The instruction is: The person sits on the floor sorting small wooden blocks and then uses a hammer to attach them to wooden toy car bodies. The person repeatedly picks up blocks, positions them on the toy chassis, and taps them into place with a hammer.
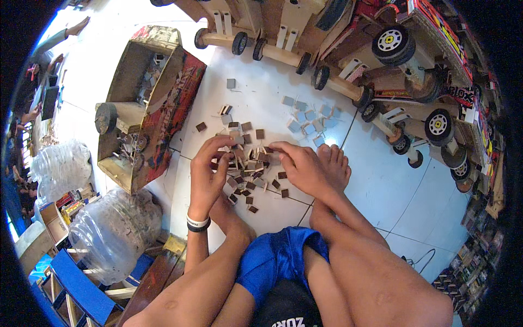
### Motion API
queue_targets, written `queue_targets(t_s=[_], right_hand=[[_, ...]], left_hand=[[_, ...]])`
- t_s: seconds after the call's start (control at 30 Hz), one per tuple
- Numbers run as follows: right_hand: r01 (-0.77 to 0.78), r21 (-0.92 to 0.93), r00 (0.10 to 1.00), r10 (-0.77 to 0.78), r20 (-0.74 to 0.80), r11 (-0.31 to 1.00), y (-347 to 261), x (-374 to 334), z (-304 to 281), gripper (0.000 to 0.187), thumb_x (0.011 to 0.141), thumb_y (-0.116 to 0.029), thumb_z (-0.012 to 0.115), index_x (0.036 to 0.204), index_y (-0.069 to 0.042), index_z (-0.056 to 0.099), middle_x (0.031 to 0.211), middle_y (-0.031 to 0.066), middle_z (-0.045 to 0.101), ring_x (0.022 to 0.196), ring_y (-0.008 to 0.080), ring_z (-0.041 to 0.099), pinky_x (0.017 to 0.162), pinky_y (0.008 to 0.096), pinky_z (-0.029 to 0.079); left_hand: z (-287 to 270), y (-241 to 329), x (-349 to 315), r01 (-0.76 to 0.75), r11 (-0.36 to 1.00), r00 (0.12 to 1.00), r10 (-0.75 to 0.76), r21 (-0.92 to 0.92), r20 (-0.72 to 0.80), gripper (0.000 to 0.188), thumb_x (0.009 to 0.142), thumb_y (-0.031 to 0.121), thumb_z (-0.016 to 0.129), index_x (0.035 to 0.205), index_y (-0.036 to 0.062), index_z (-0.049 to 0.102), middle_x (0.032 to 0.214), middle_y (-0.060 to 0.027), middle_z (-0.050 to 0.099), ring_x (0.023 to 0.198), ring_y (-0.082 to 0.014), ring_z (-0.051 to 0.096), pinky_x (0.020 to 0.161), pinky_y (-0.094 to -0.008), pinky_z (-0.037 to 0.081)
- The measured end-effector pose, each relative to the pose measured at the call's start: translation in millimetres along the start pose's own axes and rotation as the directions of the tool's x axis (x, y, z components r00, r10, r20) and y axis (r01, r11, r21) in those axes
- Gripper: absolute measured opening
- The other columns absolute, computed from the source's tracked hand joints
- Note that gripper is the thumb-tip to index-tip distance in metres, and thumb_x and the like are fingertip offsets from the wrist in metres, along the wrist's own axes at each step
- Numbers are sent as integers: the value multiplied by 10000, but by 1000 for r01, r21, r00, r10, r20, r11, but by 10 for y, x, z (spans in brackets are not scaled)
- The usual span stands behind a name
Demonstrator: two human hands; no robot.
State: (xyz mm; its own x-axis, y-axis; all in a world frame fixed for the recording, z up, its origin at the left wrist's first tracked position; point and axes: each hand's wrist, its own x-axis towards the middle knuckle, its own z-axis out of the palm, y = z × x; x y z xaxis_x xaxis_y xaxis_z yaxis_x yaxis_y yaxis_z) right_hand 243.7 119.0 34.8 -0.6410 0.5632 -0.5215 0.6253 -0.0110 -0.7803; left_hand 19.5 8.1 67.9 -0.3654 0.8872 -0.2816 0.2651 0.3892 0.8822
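My left hand (208,166) is bent over a loose pile of small square tiles (249,163), its fingers curled in. A grey-topped tile (238,140) lies at its fingertips; what is between the fingers I cannot make out. From the right, my right hand (302,168) reaches the same pile, with its fingertips closed at a small brown piece (267,149). Many tiles have dark brown faces and pale edges; they lie flat, tilted or overlapping on the white floor. Beyond my right hand is a separate scatter of grey-blue tiles (310,115), and one grey tile (231,83) lies farther off.
At the left, an open wooden toy truck body (158,103) holds scraps. Clear plastic bottles (117,229) stand nearer me. Wooden toy trucks with black wheels (393,44) line the far and right sides. My bare foot (333,163) is beside my right hand. A blue-topped wooden frame (81,286) is at lower left.
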Motion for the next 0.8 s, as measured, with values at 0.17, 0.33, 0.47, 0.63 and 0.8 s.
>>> queue_targets(t_s=[0.17, 0.33, 0.47, 0.63, 0.8], right_hand=[[188, -252, 971, -219, -100, 949, -5, -101, -92, 341, 953, -92, 616, 1279, -1, 661, 1235, 224, 706, 1085, 418, 695, 984, 475, 543], [326, -405, 928, -371, -35, 854, 172, -50, 75, 378, 885, -177, 752, 1212, -24, 642, 1186, 188, 662, 1127, 380, 653, 994, 464, 538], [369, -413, 921, -386, 45, 833, 251, 46, 192, 397, 841, -181, 817, 1159, -22, 640, 1136, 163, 658, 1081, 362, 658, 970, 440, 527], [368, -284, 929, -365, 65, 885, 193, 16, 78, 346, 856, -167, 791, 1137, -31, 643, 1066, 170, 691, 1038, 374, 683, 927, 461, 543], [436, 41, 896, -438, 73, 899, 119, 70, -71, 262, 876, -96, 711, 1121, -29, 645, 1001, 161, 707, 981, 354, 700, 882, 430, 548]], left_hand=[[21, -6, -8, -150, 969, 984, 127, 198, 127, 326, 872, 55, 765, 1192, 31, 710, 1189, -162, 716, 1025, -301, 715, 863, -393, 573], [222, -69, -70, -334, 819, 936, 230, 466, 266, 444, 777, 117, 846, 1174, 44, 660, 1122, -146, 668, 1052, -393, 631, 916, -474, 515], [203, -141, -90, -247, 897, 965, 193, 366, 178, 399, 790, 24, 781, 1169, 43, 657, 1079, -145, 685, 1026, -378, 651, 902, -450, 524], [-92, -195, -152, -69, 986, 991, 49, 154, 126, 343, 875, -20, 687, 1213, 31, 668, 1148, -145, 748, 1028, -274, 721, 888, -362, 550], [-165, -235, -166, 124, 980, 992, -119, -156, 42, 319, 954, -31, 529, 1240, 28, 659, 1065, -102, 729, 951, -172, 684, 827, -286, 527]])
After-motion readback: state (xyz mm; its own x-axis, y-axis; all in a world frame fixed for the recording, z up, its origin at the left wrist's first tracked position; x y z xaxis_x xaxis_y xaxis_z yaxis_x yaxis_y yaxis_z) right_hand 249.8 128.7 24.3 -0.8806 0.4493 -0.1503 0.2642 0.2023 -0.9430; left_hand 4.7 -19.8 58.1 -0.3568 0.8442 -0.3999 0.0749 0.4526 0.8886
